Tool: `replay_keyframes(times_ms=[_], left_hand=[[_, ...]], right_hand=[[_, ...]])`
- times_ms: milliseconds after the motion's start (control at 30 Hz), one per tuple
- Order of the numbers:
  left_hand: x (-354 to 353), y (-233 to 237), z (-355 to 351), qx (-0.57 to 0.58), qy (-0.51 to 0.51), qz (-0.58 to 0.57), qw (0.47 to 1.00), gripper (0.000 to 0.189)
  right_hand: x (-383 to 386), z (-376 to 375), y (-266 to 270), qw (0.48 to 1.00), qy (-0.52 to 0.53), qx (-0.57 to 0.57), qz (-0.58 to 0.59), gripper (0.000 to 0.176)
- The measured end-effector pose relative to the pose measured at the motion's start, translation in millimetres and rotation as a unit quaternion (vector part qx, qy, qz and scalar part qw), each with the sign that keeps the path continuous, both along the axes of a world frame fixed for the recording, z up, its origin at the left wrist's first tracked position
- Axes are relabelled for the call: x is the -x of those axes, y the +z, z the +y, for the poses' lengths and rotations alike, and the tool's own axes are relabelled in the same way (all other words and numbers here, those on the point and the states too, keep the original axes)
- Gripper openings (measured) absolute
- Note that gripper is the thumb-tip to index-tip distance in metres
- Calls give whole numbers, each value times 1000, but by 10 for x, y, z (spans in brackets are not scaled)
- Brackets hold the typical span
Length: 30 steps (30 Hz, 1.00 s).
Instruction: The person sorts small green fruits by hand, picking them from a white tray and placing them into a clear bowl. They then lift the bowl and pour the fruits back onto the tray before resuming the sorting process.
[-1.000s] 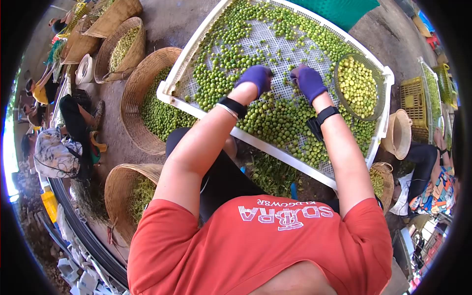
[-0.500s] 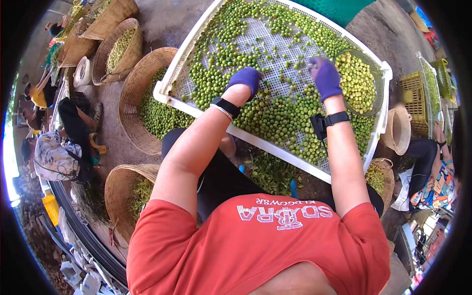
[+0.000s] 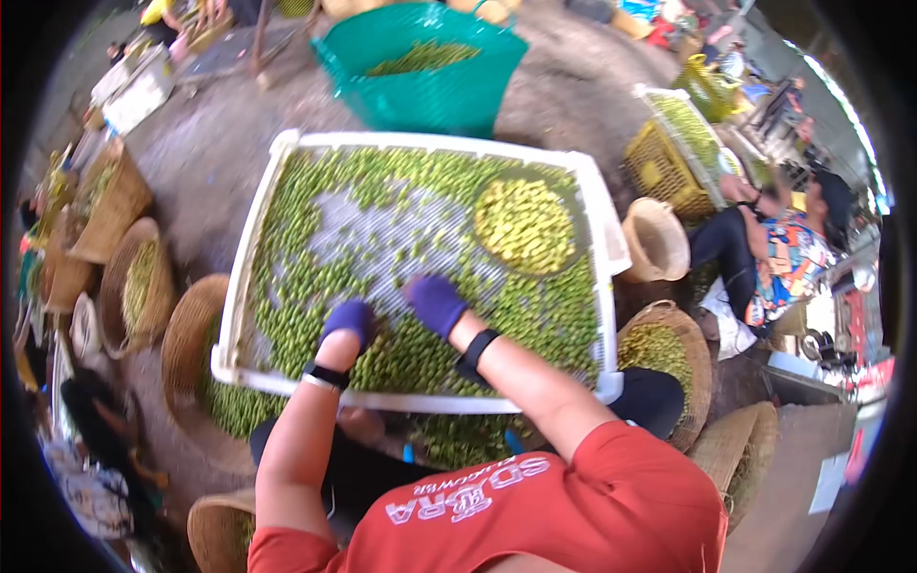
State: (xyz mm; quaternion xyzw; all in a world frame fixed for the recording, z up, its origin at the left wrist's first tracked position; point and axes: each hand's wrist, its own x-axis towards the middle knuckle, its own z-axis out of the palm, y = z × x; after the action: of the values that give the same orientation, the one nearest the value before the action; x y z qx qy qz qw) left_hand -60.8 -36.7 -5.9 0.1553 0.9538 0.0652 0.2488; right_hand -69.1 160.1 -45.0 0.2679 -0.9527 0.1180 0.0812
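Observation:
A white perforated plastic tray (image 3: pixel 401 403) lies in front of me, spread with small round green fruits (image 3: pixel 296 320). My left hand (image 3: pixel 348 325), in a purple glove, is down among the fruits toward the tray's near side, its fingers hidden. My right hand (image 3: pixel 436 304), gloved alike, is over the tray just right of it, its fingertips smeared by motion. Whether either hand holds a fruit I cannot make out. A round mesh strainer (image 3: pixel 578 223) full of yellower fruits (image 3: pixel 523 224) sits in the tray's far right part.
Beyond the tray stands a teal tub (image 3: pixel 420 100) with green fruits inside. Wicker baskets (image 3: pixel 181 368) line the left, another (image 3: pixel 702 368) stands near right. A small pale basket (image 3: pixel 659 234) and a yellow crate (image 3: pixel 669 167) are farther right, beside a seated person (image 3: pixel 788 253).
My view has turned, so the tray sits lower and squarer, with the teal tub now fully showing. My right hand has moved away from the strainer, closer to my left hand.

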Motion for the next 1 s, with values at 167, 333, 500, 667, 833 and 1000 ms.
replay_keyframes(times_ms=[167, 333, 500, 667, 833, 1000], left_hand=[[33, -20, 54, 51, 15, 8, 999, 22], [-21, 40, 55, 40, 21, 31, 998, 20], [-53, 29, 53, 18, 21, 61, 998, 18], [-112, 150, 89, 8, 26, 70, 997, 20], [-177, 172, 102, -29, 28, 86, 995, 21], [-113, -72, 64, -51, 6, 80, 995, 16]], right_hand=[[-115, -109, 201, 996, 5, -86, -13, 12], [-190, -128, 218, 996, 34, -77, -30, 12], [-220, -133, 293, 997, 11, -56, -59, 13], [-342, 3, 453, 983, 19, 171, -68, 18], [-372, 107, 295, 877, -118, 416, -208, 22], [-109, 711, -88, 958, -80, 275, 3, 19]])
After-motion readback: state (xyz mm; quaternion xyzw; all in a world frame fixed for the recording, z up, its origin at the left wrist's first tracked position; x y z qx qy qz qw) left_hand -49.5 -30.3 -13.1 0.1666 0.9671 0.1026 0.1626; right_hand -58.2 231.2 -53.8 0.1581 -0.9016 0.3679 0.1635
